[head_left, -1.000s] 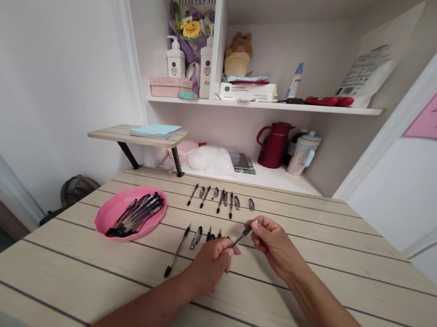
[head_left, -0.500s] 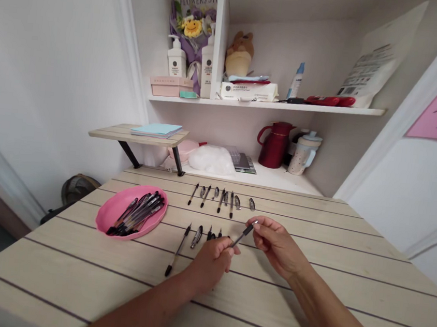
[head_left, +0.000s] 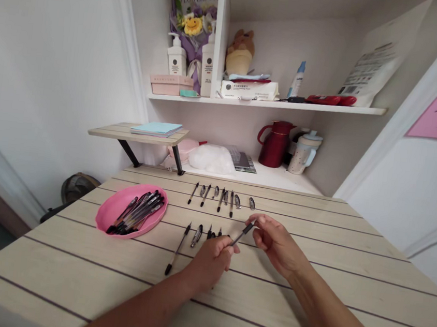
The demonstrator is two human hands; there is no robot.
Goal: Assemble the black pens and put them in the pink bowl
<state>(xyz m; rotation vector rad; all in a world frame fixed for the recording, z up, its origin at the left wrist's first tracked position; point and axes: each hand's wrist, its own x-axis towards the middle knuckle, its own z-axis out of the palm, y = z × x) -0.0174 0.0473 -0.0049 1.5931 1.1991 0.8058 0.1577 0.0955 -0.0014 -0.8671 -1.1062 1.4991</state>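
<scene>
My left hand point(head_left: 210, 261) is closed round the barrel of an uncapped gel pen point(head_left: 247, 229), which slants up to the right with its black grip showing. At its upper end, the fingers of my right hand point(head_left: 278, 245) are pinched about the pen's tip. Just left of my left hand lie another uncapped pen point(head_left: 177, 249) and a pen cap point(head_left: 197, 235). More pen tips point(head_left: 214, 232) stick out behind that hand, which hides the rest of them. Farther back, several uncapped pens point(head_left: 205, 196) lie in a row with loose caps point(head_left: 252, 203).
A pink bowl point(head_left: 101, 220) with several pens point(head_left: 140, 215) stands on the left of the slatted table point(head_left: 74, 268). Behind it is a small raised shelf point(head_left: 112, 130) with blue paper point(head_left: 156, 129). A red jug point(head_left: 276, 144) and a cup point(head_left: 304, 153) stand at the back.
The fingers of my right hand have shifted slightly at the pen's tip and curl more. My left hand and the pen have barely moved.
</scene>
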